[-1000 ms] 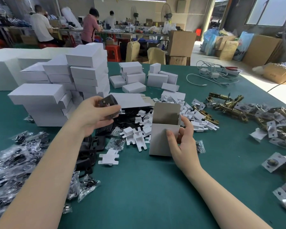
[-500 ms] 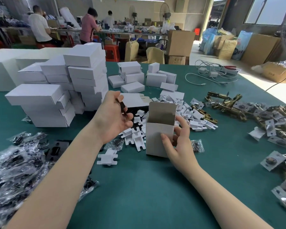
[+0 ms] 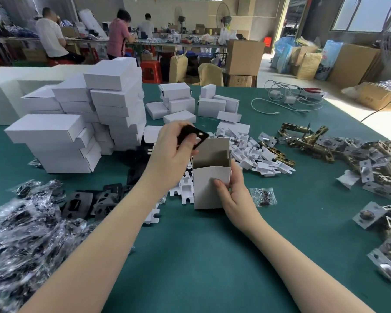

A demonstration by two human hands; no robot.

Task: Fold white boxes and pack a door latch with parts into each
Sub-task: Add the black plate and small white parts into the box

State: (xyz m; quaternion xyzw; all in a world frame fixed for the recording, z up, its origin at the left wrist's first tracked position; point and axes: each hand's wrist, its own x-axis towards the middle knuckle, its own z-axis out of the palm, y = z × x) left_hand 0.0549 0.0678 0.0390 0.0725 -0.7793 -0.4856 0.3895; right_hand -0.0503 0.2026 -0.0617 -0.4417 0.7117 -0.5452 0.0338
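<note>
- the left hand [image 3: 171,152] pinched a black plate [image 3: 193,137] between thumb and curled fingers, holding it tilted just above the open top of a white box [image 3: 209,188].
- the right hand [image 3: 234,190] gripped that white box from its right side, thumb across the front face and fingers behind; the box stood upright on the green surface [image 3: 212,256] with its top flap raised at the back.
- brass door latches [image 3: 312,143] lay in a heap to the right, well apart from the box, some with silver plates among them.
- small white card inserts [image 3: 255,154] were scattered just behind and beside the box.
- a small clear bag of screws [image 3: 264,196] lay just right of the right hand.
- more black plates [image 3: 81,201] and crinkled clear plastic bags [image 3: 16,233] lay to the left.
- stacks of folded white boxes [image 3: 95,123] stood at the back left of the surface.
</note>
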